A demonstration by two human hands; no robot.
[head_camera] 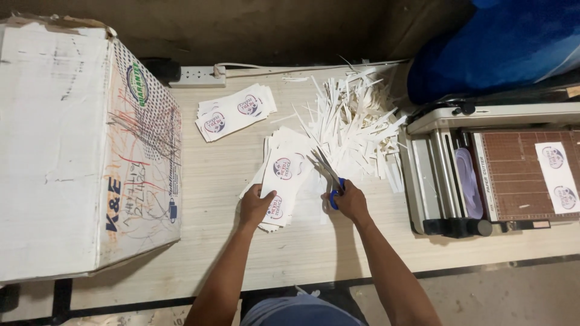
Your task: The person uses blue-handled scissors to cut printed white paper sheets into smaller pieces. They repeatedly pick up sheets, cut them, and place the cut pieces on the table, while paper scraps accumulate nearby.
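Your left hand presses down on a fanned stack of printed labels near the middle of the wooden table, fingers curled over its lower left edge with the thumb on top, so the stack is pinned rather than lifted. Your right hand is closed through the blue handles of the scissors; the blades stand parted and point up and to the left, their tips lying over the right edge of that stack.

Judging by what lies around you, a fair share of the trimming looks done: a large heap of thin white paper strips sits just beyond the scissors, spreading toward the paper cutter, and a tidy smaller pile of cut labels rests farther back, well apart from your hands. The stack under your left hand looks thick, so I judge a good many pieces remain.

As for containers, the big white cardboard box at your left stands closed on the sides you can see, and its contents are hidden. The paper cutter bed holds one printed sheet lying flat on the gridded board. A power strip lies along the back wall
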